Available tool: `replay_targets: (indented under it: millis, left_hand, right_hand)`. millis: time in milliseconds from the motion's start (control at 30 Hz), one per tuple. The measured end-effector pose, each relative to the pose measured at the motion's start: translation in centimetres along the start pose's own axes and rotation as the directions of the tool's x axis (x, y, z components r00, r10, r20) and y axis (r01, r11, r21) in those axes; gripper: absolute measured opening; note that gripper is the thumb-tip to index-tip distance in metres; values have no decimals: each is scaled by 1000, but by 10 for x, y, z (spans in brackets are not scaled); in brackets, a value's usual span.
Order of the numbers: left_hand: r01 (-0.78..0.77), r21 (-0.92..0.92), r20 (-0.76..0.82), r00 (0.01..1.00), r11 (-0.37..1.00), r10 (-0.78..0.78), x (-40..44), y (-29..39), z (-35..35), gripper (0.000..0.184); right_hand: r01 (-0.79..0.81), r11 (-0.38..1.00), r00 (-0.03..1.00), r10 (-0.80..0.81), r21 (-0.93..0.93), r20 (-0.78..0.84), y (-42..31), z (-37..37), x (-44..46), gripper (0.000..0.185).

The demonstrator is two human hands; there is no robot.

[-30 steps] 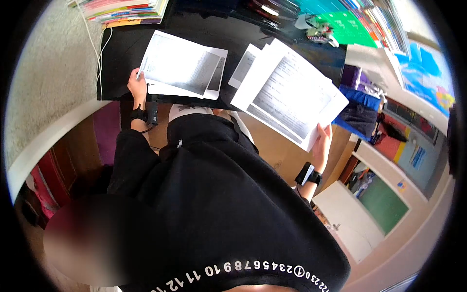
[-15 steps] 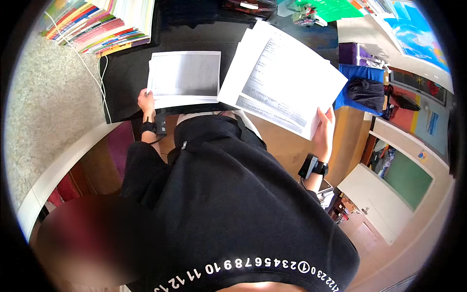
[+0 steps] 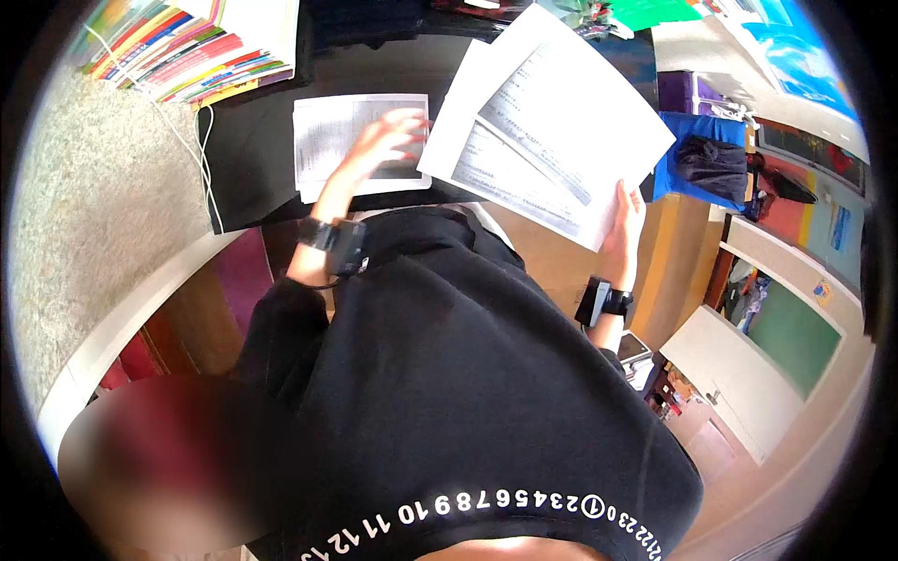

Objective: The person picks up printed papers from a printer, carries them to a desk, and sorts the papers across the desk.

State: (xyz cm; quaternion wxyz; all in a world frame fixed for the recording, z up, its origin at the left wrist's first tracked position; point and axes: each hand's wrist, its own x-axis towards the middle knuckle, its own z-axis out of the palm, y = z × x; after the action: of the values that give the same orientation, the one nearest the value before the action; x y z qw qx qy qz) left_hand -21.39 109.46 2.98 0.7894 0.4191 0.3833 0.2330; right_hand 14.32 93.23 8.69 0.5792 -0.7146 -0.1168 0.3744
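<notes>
My right hand [image 3: 625, 221] grips several loose printed sheets [image 3: 552, 103] by their lower right corner, thumb on top. The sheets are fanned and tilted, one lying askew over another, and they hang over the front of the black desk. My left hand [image 3: 382, 145] is above a smaller stack of printed paper [image 3: 323, 136] that lies flat on the desk. Its fingers are apart, slightly blurred, and hold nothing. The fingertips come close to the left edge of the held sheets; whether they touch cannot be seen.
The black desk [image 3: 253, 168] carries a row of books [image 3: 196, 61] at the back left, with a white cable [image 3: 201, 159] hanging beside them. A green sheet [image 3: 655, 11] lies at the back right. A blue chair [image 3: 669, 173] with dark cloth stands to the right.
My left hand has let go of the left edge of the flat stack and moved right above it. In my right hand, an upper sheet now lies at a different angle over the one below.
</notes>
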Motion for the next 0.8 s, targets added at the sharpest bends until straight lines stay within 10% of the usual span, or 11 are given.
replay_targets:
  millis: [67,300,467,633,800]
  left_hand:
    - [-61,225,185,983,972,19,25,-14,14,44]
    - [-178,-11,143,974,984,178,14,-7,45,42]
    - [-167,-73,90,981,983,173,-7,6,44,40]
    - [-270,-44,77,959,962,273,-8,19,51,41]
    - [-390,-15,4,921,921,390,-4,32,60,41]
  right_hand:
    - [11,1000,1000,-11,22,-8,-2,3,4,16]
    - [304,914,932,-343,-269,-114,-21,-9,-3,16]
    - [359,926,884,-378,-117,-277,-46,-32,-16,20]
    - [377,755,809,-550,-536,-206,-65,-42,-44,38]
    - [408,891,851,-450,-196,-272,-69,-33,-52,47]
